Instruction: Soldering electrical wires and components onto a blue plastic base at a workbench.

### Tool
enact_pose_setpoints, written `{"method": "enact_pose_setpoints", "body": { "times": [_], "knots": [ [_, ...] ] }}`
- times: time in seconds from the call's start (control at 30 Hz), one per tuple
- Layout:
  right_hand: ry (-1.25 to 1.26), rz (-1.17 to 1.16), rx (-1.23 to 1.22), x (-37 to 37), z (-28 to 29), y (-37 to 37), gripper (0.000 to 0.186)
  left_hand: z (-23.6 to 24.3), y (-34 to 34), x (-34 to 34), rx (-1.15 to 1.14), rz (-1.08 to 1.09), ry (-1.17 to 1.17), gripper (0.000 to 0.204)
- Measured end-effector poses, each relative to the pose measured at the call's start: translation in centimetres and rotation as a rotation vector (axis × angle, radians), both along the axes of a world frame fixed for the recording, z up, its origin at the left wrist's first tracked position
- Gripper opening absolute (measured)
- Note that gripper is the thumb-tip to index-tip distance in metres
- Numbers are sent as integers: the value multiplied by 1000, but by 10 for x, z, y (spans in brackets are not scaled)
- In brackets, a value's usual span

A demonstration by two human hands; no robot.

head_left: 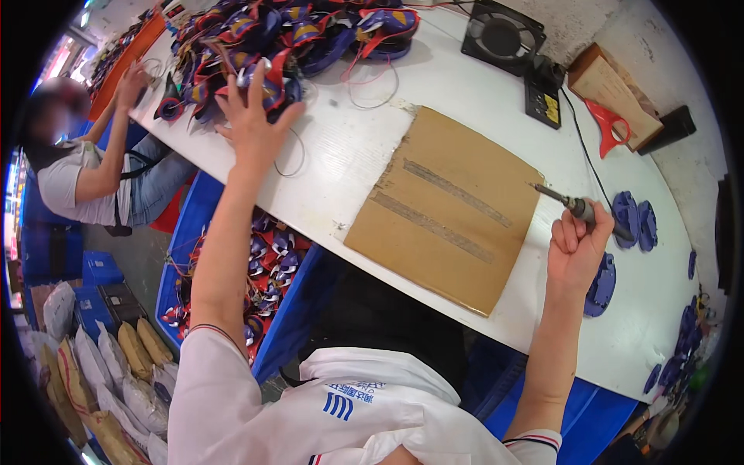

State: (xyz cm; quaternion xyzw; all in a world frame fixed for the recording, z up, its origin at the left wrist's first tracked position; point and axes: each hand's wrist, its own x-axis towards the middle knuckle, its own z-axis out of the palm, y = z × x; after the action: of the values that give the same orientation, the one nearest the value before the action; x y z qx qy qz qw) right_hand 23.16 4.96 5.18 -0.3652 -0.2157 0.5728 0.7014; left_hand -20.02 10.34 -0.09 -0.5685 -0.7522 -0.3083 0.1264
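My left hand reaches to the pile of purple, red and yellow plastic parts at the far left of the table. Its fingers are spread over the near edge of the pile, and nothing shows gripped in them. In my right hand is a soldering iron, its dark handle wrapped by my fingers and its metal tip pointing left. That tip hangs near the right edge of a brown cardboard sheet with two dark strips across it. Thin wires trail from the pile near my left hand.
Purple plastic shells lie right of my right hand. At the back are a black fan, a black box, a red holder and a cardboard box. A blue bin of parts stands below. Another person works at left.
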Motion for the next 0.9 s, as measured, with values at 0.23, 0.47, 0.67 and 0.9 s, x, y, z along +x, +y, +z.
{"method": "enact_pose_setpoints", "body": {
  "times": [0.23,0.47,0.67,0.9],
  "knots": [
    [85,-57,-50,5,14,29,14,10,38,21,-45,399,176,89],
    [145,-40,80,16,51,34,14,30,-39,304,-391,-1038,-11,74],
    [133,31,169,25,72,39,15,32,-62,431,-469,-1489,-1020,49],
    [200,33,89,36,46,20,19,30,-58,312,-116,-1366,-330,74]
  ]
}}
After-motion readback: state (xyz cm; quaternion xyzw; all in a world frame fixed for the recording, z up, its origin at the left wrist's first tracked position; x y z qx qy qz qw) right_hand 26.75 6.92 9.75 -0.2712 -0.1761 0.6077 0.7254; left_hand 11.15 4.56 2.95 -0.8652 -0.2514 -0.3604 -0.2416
